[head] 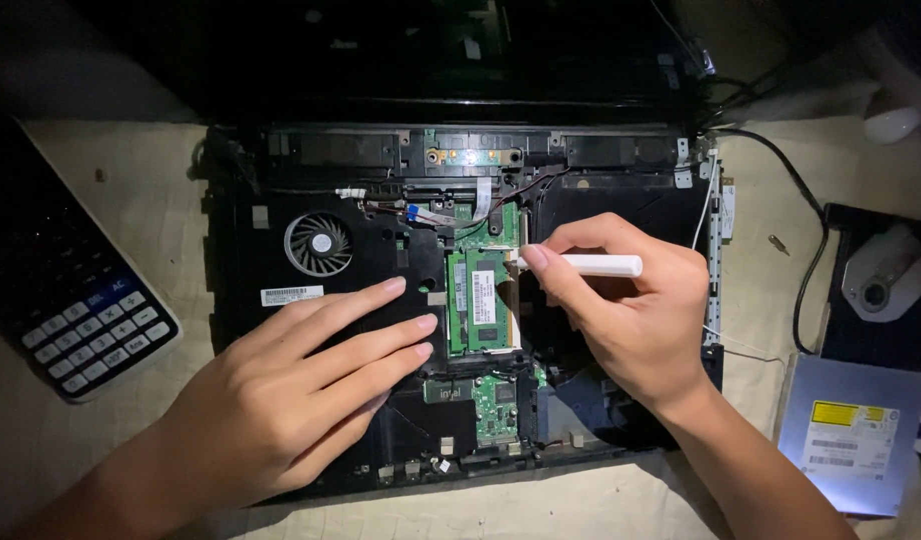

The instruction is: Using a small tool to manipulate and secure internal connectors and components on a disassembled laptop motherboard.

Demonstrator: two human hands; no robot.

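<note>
In the head view, the right hand pinches a slim white tool between thumb and forefinger, the remaining fingers curled under it. The tool lies nearly level in the picture, its long axis running left to right: the blunt end sticks out to the right past the knuckles, and the working end points left, meeting the right edge of a green memory module seated in the middle of an opened laptop chassis. The module stands with its long axis running away from the person, a white label on its face.

The left hand lies flat and open on the black chassis, holding nothing, its fingers stretched toward the module and stopping just left of it. Above the fingers sits a round cooling fan, with a white barcode sticker close by.

The chassis rests on a pale cloth-covered table. To the left, a dark calculator lies tilted, partly in shadow. To the right, a flat grey optical drive with a yellow-and-white label lies near the edge, beside another dark part bearing a round hub. A black cable curves from the chassis toward them. The room is dim; light falls mainly on the middle of the chassis and fades toward the edges of the picture.
</note>
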